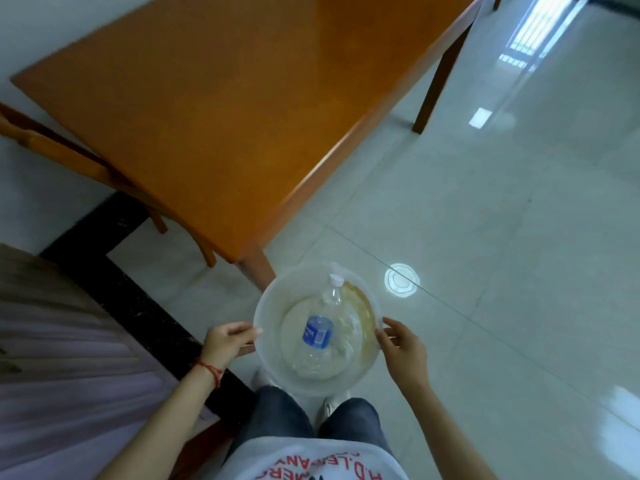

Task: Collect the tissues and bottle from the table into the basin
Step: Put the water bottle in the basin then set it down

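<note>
A translucent white basin (273,370) hangs above the floor in front of my legs. My left hand (227,341) grips its left rim and my right hand (401,348) grips its right rim. Inside the basin lies a clear plastic bottle (322,327) with a blue label and a white cap pointing away from me. White crumpled tissues (341,337) lie under and beside the bottle. The orange wooden table (221,109) stands ahead and to the left, with nothing on the part of its top that shows.
A table leg (256,268) stands just beyond the basin. Part of a wooden chair (52,147) sits at the left by the table. A dark threshold strip (114,271) and a wooden door (62,358) lie at the lower left. Glossy floor tiles (502,237) spread to the right.
</note>
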A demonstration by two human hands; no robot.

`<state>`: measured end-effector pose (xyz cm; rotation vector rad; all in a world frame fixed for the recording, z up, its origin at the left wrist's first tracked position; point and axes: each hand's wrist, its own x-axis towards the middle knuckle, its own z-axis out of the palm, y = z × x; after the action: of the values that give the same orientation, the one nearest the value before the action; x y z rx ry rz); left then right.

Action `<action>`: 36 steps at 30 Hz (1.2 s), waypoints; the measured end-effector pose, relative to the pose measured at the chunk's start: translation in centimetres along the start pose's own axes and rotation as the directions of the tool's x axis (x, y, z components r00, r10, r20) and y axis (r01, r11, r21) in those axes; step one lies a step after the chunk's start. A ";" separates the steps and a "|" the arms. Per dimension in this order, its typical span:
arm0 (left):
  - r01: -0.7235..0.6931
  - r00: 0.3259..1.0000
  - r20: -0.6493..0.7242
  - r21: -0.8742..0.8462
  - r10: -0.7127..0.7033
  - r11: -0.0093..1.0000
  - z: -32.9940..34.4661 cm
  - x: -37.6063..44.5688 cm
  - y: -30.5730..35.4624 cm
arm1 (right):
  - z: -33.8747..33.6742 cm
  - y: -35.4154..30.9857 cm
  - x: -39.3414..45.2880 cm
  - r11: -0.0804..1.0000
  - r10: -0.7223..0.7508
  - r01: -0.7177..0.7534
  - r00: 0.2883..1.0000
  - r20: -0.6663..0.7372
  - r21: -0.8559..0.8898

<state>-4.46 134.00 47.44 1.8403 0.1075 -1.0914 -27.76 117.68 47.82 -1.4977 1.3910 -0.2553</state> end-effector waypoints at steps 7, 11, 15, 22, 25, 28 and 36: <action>-0.111 0.990 0.108 0.149 0.095 0.983 8.3 -0.3 3.1 | -6.3 2.7 0.3 0.988 0.085 -0.061 0.983 -0.165 0.144; -0.171 0.973 0.192 0.241 0.126 0.955 12.8 0.5 5.7 | -9.3 3.2 1.3 0.974 0.143 -0.092 0.959 -0.246 0.208; -0.233 0.954 0.256 0.297 0.158 0.926 17.4 2.2 8.8 | -12.0 2.8 3.8 0.968 0.170 -0.093 0.926 -0.338 0.235; -0.280 0.914 0.373 0.300 0.158 0.912 25.2 7.1 15.6 | -15.9 0.4 10.4 0.955 0.214 -0.088 0.864 -0.456 0.282; -0.307 0.896 0.417 0.327 0.154 0.894 28.3 9.5 18.9 | -17.4 -1.4 13.8 0.948 0.247 -0.108 0.842 -0.479 0.298; -0.331 0.884 0.437 0.332 0.167 0.883 31.2 11.7 22.2 | -18.8 -3.0 17.2 0.938 0.271 -0.108 0.822 -0.501 0.330; -0.347 0.861 0.484 0.334 0.156 0.877 39.4 15.7 28.7 | -23.5 -5.5 25.0 0.934 0.271 -0.082 0.798 -0.538 0.348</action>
<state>-5.80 82.90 50.22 1.8395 -0.6739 -1.3845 -33.84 83.59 50.98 -1.0463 1.8604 -0.8291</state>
